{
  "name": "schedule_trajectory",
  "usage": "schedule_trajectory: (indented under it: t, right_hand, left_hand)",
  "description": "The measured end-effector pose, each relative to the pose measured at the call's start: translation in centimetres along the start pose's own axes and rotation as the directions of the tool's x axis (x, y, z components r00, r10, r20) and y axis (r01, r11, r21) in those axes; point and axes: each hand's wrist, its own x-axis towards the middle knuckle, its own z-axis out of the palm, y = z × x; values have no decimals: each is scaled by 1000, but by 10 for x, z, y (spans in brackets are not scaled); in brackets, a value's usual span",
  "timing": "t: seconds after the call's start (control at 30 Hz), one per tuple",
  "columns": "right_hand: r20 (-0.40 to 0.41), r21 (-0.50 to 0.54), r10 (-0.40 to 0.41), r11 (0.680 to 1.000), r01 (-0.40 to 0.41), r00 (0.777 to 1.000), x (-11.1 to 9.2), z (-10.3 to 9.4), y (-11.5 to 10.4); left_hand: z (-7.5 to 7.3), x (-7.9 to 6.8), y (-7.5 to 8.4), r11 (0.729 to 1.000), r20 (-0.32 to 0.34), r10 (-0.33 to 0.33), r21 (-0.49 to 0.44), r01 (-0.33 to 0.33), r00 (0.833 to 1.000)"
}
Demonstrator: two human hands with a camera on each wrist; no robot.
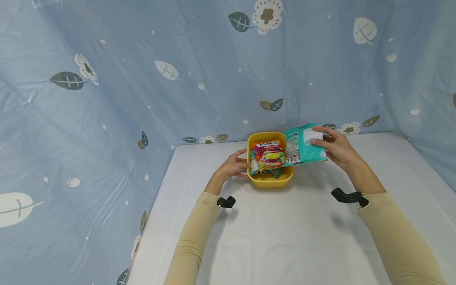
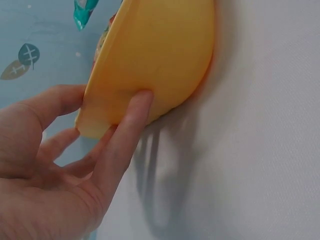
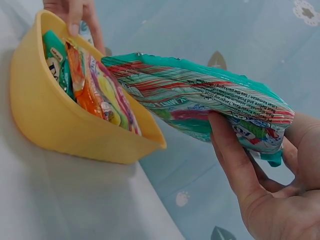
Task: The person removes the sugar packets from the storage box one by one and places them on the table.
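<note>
My left hand [image 1: 235,164] holds the left side of a yellow plastic bin [image 1: 270,183], with fingers along its outer wall [image 2: 170,55] and at the rim. On the right, my right hand [image 1: 336,148] pinches a teal candy bag [image 1: 306,146] between thumb and fingers. The bag is tilted, and its lower left corner overlaps the bin's right rim in the head view. Printed text shows on the teal bag [image 3: 200,100] in the right wrist view. Inside the bin stands an orange and purple fruit candy bag [image 1: 269,154], beside a green packet [image 3: 56,62].
The bin stands on a white-covered table [image 1: 278,237], near its back edge. A blue curtain [image 1: 213,79] with leaf and flower prints hangs behind and to the left. Each wrist carries a black camera mount [image 1: 349,196].
</note>
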Motion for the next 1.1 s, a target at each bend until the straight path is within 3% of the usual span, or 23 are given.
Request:
schedule_trajectory:
  t: [0.4,1.1]
  right_hand:
    - [-30,-7,4,1000,-4,1000,-2,-10,2]
    - [-35,80,-7,997,10,999,-6,-21,12]
  left_hand:
    - [1,1,0,1000,-4,3,-15,-4,1000]
    - [-2,2,-3,1000,5,14,-22,-13,1000]
